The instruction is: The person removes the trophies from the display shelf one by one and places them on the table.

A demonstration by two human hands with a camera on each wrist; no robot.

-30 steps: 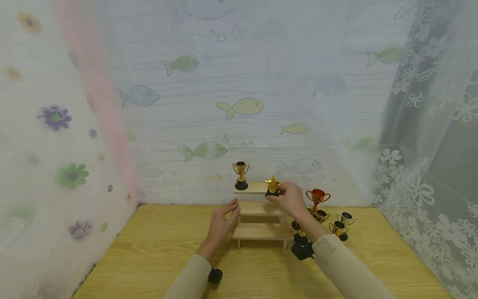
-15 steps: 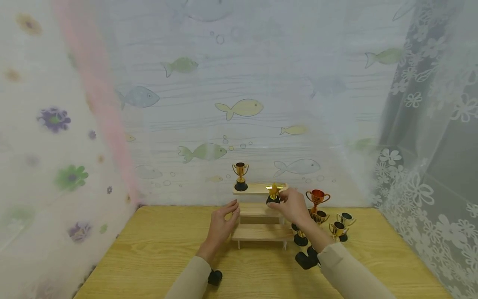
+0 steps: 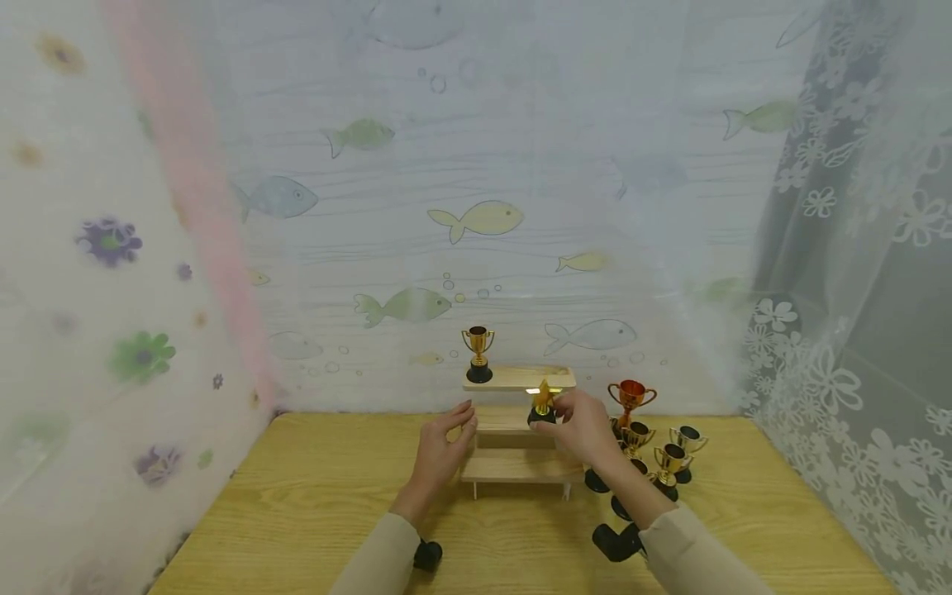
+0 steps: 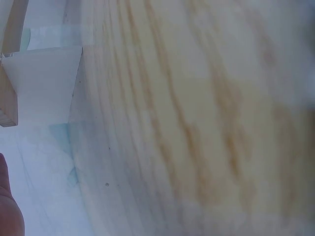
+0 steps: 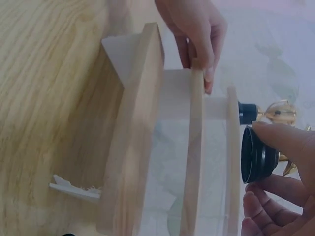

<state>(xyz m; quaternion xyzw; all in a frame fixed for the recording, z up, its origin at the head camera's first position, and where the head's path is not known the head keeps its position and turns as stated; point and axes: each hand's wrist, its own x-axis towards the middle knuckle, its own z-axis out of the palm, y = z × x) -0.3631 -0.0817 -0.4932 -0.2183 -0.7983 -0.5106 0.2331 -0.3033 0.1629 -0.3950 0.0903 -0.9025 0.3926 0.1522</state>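
My right hand (image 3: 583, 426) pinches a small gold star trophy (image 3: 544, 400) by its black base (image 5: 258, 156), thumb on one side and fingers on the other. In the head view the trophy overlaps the right part of the middle step of a three-step wooden display stand (image 3: 521, 467); in the right wrist view its base is tilted beside the boards. At the stand's left side my left hand (image 3: 440, 446) grips the end of the middle board, its fingers (image 5: 208, 73) on either side. A gold cup trophy (image 3: 479, 351) stands on the top step's left end.
Right of the stand are several cup trophies, including a red one (image 3: 631, 398) and a gold one (image 3: 671, 464), partly behind the right forearm. Black objects sit by each wrist (image 3: 427, 554). A fish-patterned curtain (image 3: 402, 248) hangs behind the wooden table (image 3: 297, 487).
My right hand has lowered the star trophy from beside the top step to the middle step, moving slightly toward me. The left hand keeps its place at the stand.
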